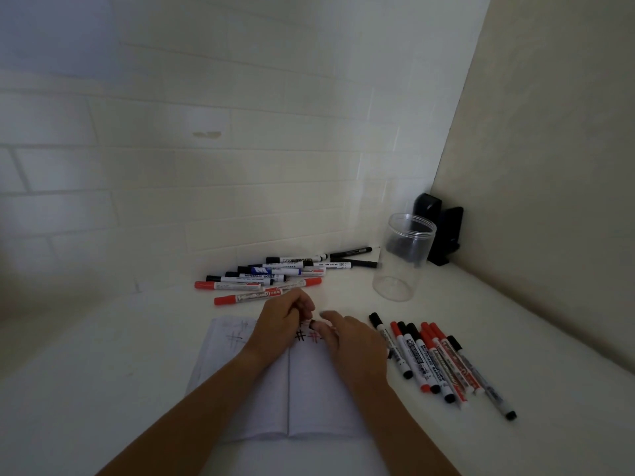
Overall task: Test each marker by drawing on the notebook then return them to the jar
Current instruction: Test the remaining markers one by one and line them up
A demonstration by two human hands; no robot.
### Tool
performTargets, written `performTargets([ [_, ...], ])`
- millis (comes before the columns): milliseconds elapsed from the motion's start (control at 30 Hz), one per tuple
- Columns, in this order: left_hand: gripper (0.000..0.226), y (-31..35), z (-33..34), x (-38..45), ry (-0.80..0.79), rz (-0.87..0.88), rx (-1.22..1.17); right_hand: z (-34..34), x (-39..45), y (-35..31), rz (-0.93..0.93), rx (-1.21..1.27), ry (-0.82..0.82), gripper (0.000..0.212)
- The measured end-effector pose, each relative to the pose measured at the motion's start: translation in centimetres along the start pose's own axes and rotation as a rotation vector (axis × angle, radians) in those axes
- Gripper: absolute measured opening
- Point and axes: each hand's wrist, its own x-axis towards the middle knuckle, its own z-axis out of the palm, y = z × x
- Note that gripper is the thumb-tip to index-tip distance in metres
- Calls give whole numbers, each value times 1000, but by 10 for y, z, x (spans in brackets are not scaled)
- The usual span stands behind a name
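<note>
An open white notebook [309, 400] lies on the desk in front of me, with black and red hash marks [302, 336] near the top of its right page. Above these marks my left hand [280, 319] grips a marker that is mostly hidden in its curled fingers. My right hand [354, 345] meets it from the right, and its thumb and finger pinch the marker's black cap end [313, 325]. The clear plastic jar [405, 259] stands upright at the back right with no markers in it.
Several red, black and blue markers [268, 278] lie in a pile behind the notebook. Another row of several red and black markers [436, 359] lies right of it. A black object [441, 231] stands in the corner behind the jar. Walls close off the back and right.
</note>
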Motion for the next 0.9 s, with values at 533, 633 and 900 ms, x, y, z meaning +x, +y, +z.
performTargets([
  [533, 38, -2, -1, 0, 54, -1, 74, -11, 0, -14, 224, -72, -88, 69],
  [633, 38, -3, 0, 0, 60, -15, 74, -11, -2, -17, 298, -129, -119, 68],
  [900, 39, -4, 1, 0, 53, -12, 102, -13, -2, -15, 292, -106, -117, 48],
])
